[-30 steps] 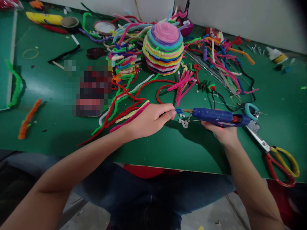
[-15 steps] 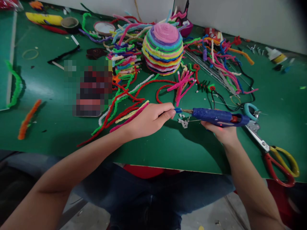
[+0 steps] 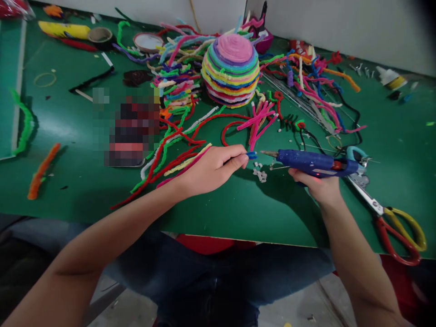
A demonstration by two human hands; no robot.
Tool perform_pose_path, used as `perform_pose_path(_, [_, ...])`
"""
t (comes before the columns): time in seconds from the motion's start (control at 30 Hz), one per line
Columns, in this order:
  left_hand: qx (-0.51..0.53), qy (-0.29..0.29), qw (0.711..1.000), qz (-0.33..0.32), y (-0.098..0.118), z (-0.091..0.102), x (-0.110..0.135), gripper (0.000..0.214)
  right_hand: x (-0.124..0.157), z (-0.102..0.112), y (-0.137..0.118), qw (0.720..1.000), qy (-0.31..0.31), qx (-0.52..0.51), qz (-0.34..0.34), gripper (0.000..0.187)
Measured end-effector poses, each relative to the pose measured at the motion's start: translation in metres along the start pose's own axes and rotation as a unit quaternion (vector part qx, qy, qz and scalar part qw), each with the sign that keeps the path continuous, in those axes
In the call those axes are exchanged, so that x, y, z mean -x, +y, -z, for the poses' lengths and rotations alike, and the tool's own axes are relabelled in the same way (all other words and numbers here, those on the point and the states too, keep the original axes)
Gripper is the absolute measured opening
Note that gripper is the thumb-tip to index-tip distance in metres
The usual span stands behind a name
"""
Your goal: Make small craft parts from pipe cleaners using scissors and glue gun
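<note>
My left hand (image 3: 218, 170) pinches a short blue pipe cleaner (image 3: 252, 155), whose end sticks out past the fingertips to the right. A blue hot glue gun (image 3: 309, 161) is gripped in my right hand (image 3: 320, 186), its nozzle pointing left with a small gap to the pipe cleaner. A red light glows on the gun's handle. Below the nozzle lie small whitish bits (image 3: 260, 175) on the green table (image 3: 231, 213). Pink pipe cleaners (image 3: 259, 120) lie crossed just beyond the left fingertips.
Behind the hands stands a striped ball (image 3: 231, 70) wound from colourful pipe cleaners. Scissors (image 3: 391, 222) with red and yellow handles lie at the right, over the table's front edge. A blurred-out dark object (image 3: 132, 131) lies left, with loose pipe cleaners (image 3: 163, 159) beside it.
My right hand has drawn the glue gun slightly to the right, so its nozzle has come away from the blue pipe cleaner. The left hand has stayed almost still.
</note>
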State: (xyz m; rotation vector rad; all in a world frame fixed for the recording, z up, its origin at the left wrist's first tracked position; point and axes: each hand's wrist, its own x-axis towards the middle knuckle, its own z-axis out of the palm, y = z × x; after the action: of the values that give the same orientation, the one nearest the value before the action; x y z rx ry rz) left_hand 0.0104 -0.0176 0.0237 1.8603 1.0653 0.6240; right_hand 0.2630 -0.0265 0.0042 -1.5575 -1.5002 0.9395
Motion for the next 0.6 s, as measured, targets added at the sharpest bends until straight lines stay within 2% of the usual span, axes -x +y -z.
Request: perform_pose_path(0.6, [-0.008,0.003,1.000,0.004,-0.0047,-0.0020,-0.0001,0.034,0.0019,0.0010,-0.0008,0.999,-0.023,-0.023,-0.005,0.010])
